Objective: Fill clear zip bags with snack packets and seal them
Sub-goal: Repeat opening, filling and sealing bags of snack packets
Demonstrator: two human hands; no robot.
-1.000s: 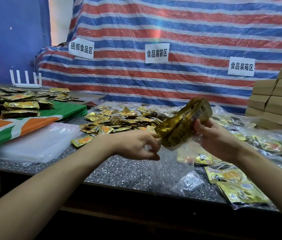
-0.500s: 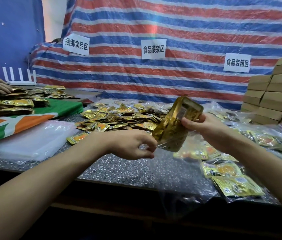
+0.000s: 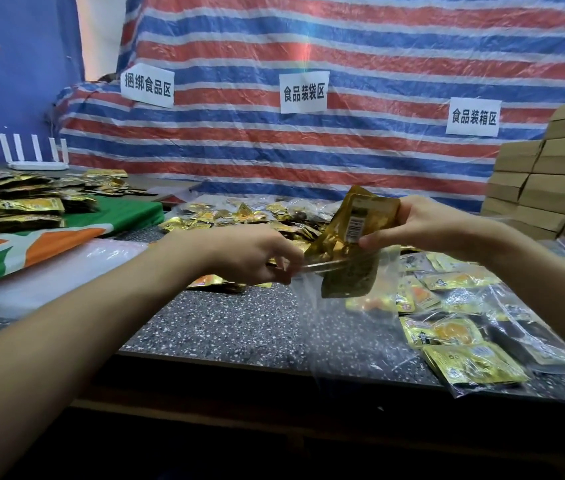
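Observation:
My right hand (image 3: 423, 230) grips a stack of gold snack packets (image 3: 354, 237) by its upper end, tilted, with its lower end inside the mouth of a clear zip bag (image 3: 343, 327). My left hand (image 3: 257, 254) pinches the left rim of that bag's mouth and holds it up above the speckled table (image 3: 222, 327). The bag hangs down in front of the table edge. A heap of loose gold packets (image 3: 246, 216) lies behind my hands.
Filled clear bags of packets (image 3: 461, 348) lie at the right on the table. A stack of flat clear bags (image 3: 49, 275) lies at the left, beside a green-orange cloth (image 3: 66, 233) bearing bundled packets (image 3: 24, 206). Cardboard boxes (image 3: 551, 188) are stacked at the far right.
The packet stack has gone lower and its bottom end has entered the bag's mouth. A person's hand at the far left is out of view now.

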